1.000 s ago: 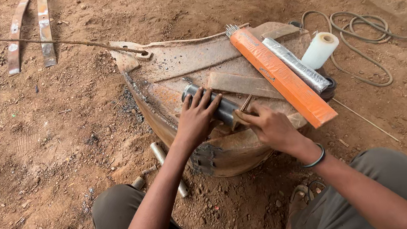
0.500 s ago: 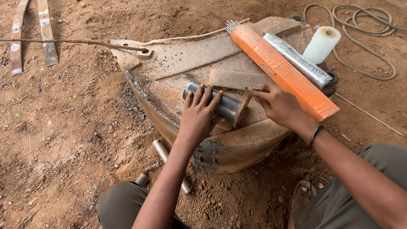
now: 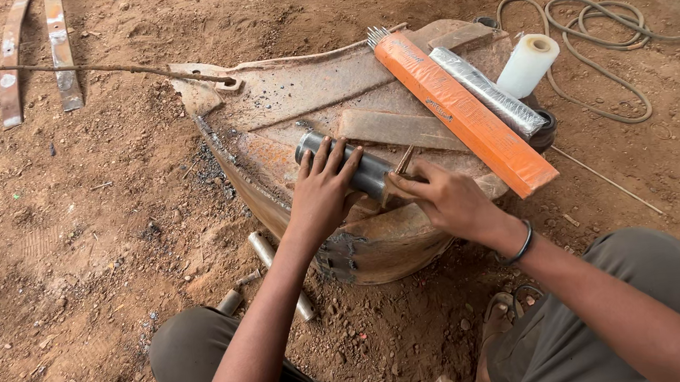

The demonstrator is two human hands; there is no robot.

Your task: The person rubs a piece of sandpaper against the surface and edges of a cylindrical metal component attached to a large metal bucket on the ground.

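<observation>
— So, where is the dark metal pipe?

— Centre of the frame, lying across the rusty curved metal sheet. The left hand presses down on it, fingers spread flat over the top.

— And the right hand?

— Just right of the pipe's end, fingers pinched together on a thin brown stick whose tip touches the pipe.

— Anything around them?

— An orange box runs diagonally at upper right, with a silvery wrapped bar beside it and a white roll further right. A hose coils on the dirt beyond.
</observation>
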